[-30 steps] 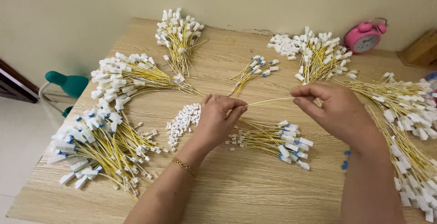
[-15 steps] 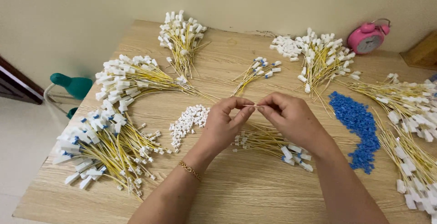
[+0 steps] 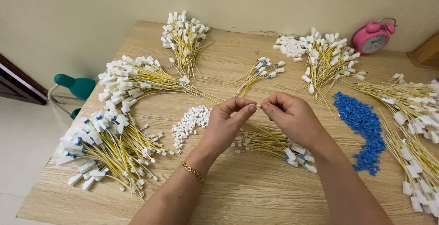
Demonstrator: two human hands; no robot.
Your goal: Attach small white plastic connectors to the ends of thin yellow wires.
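Left hand point(image 3: 227, 123) and right hand point(image 3: 292, 117) meet fingertip to fingertip mid-table, both pinched shut on one thin yellow wire point(image 3: 256, 105) lying left-right between them, above the wire bundle point(image 3: 274, 143).

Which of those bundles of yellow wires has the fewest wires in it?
The small bundle in the middle of the table, just beyond the hands. It holds only a handful of yellow wires with white plugs; every other bundle is far thicker.

At your two o'clock a pink alarm clock point(image 3: 374, 37) stands on the wooden surface point(image 3: 256, 193); at nine o'clock, a teal stool point(image 3: 77, 86) sits off its edge.
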